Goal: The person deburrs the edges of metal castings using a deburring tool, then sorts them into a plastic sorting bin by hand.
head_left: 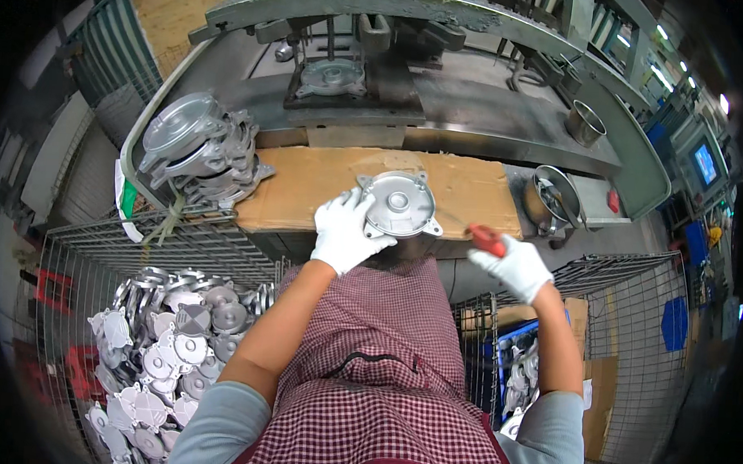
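My left hand [347,231], in a white glove, grips the left rim of a round silver metal casting [413,202] with lugs around its edge and a raised boss in its centre. The casting is over the front edge of a cardboard sheet [471,186]. To its right, my gloved right hand [513,268] is closed around the red handle of a thin-shafted tool [487,239]. Its shaft points toward the casting and is blurred, so I cannot tell whether it is a file or a screwdriver. A gap separates my two hands.
Stacked castings [196,144] stand left of the cardboard. Another casting [332,77] sits in the machine behind. Metal pots [544,207] are at the right. A wire basket [224,227] heaped with castings is at lower left; a blue crate [502,351] holds more at lower right.
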### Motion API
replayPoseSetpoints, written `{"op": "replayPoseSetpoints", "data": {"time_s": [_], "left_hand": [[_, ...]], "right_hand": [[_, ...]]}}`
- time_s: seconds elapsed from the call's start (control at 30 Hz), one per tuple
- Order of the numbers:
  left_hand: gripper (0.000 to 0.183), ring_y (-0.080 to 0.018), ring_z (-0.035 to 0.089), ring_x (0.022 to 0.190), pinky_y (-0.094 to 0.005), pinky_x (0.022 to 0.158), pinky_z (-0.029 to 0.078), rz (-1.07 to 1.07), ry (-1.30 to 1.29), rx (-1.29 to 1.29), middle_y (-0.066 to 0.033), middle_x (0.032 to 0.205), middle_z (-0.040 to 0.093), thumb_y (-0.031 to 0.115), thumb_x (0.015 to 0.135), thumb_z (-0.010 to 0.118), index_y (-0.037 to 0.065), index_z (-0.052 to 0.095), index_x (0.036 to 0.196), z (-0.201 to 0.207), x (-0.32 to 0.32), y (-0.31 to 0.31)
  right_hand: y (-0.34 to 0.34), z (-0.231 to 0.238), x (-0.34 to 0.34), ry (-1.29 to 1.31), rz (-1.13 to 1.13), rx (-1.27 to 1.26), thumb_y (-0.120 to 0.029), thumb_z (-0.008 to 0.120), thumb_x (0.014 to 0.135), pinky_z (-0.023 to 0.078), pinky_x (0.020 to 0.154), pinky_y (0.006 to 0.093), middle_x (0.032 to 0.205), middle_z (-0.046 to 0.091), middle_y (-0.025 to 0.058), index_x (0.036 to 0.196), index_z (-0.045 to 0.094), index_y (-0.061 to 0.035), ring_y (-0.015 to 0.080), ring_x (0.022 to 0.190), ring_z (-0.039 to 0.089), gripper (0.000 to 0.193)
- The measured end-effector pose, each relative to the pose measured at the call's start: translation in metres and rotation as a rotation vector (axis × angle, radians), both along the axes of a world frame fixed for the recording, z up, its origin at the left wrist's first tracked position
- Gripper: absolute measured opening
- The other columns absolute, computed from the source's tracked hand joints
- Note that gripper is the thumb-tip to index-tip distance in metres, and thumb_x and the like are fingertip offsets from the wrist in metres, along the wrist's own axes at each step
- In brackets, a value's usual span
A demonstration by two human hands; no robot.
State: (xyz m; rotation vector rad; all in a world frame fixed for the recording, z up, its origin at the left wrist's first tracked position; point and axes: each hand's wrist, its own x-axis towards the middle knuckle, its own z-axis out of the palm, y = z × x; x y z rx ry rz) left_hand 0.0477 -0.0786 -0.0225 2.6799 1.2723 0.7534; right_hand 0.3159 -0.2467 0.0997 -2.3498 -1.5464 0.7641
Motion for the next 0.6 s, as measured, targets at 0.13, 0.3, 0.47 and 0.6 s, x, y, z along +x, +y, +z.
{"op": "replayPoseSetpoints", "data": {"time_s": [0.13, 0.3, 0.47, 0.6], "left_hand": [[0.107, -0.0366, 0.055, 0.126, -0.0497, 0.105, 0.04, 0.008, -0.046, -0.003, -0.0212, 0.136, 0.059, 0.06, 0.062, 0.083, -0.001, 0.049, 0.142, 0.002, -0.001, 0.0], [0.117, -0.0361, 0.058, 0.122, -0.0474, 0.105, 0.041, 0.021, -0.054, -0.059, -0.0214, 0.13, 0.061, 0.059, 0.062, 0.084, -0.01, 0.04, 0.145, 0.009, 0.001, -0.001], [0.117, -0.0357, 0.057, 0.123, -0.0469, 0.107, 0.039, 0.027, -0.072, -0.083, -0.021, 0.131, 0.061, 0.06, 0.062, 0.084, -0.01, 0.04, 0.145, 0.011, 0.0, -0.002], [0.11, -0.0352, 0.055, 0.127, -0.0475, 0.109, 0.038, 0.044, -0.05, -0.05, -0.0199, 0.133, 0.061, 0.061, 0.062, 0.083, -0.003, 0.046, 0.144, 0.007, -0.001, -0.002]], "right_hand": [[0.029, -0.006, -0.042, -0.178, 0.218, -0.083, -0.065, 0.058, 0.09, 0.052, 0.088, 0.0469, 0.104, 0.071, 0.0262, 0.122, 0.062, -0.0025, 0.043, 0.101, 0.067, 0.071], [0.086, -0.023, -0.069, -0.23, 0.17, 0.012, -0.06, 0.058, 0.092, 0.051, 0.091, 0.0472, 0.107, 0.071, 0.0253, 0.117, 0.061, -0.0025, 0.042, 0.103, 0.067, 0.063], [0.093, -0.02, -0.067, -0.21, 0.17, 0.016, -0.06, 0.058, 0.091, 0.051, 0.092, 0.0467, 0.109, 0.07, 0.0261, 0.12, 0.062, -0.0037, 0.0419, 0.105, 0.066, 0.064], [0.038, -0.003, -0.054, -0.23, 0.259, -0.132, -0.064, 0.058, 0.09, 0.051, 0.092, 0.0468, 0.107, 0.07, 0.0256, 0.12, 0.061, -0.0035, 0.0413, 0.104, 0.067, 0.067]]}}
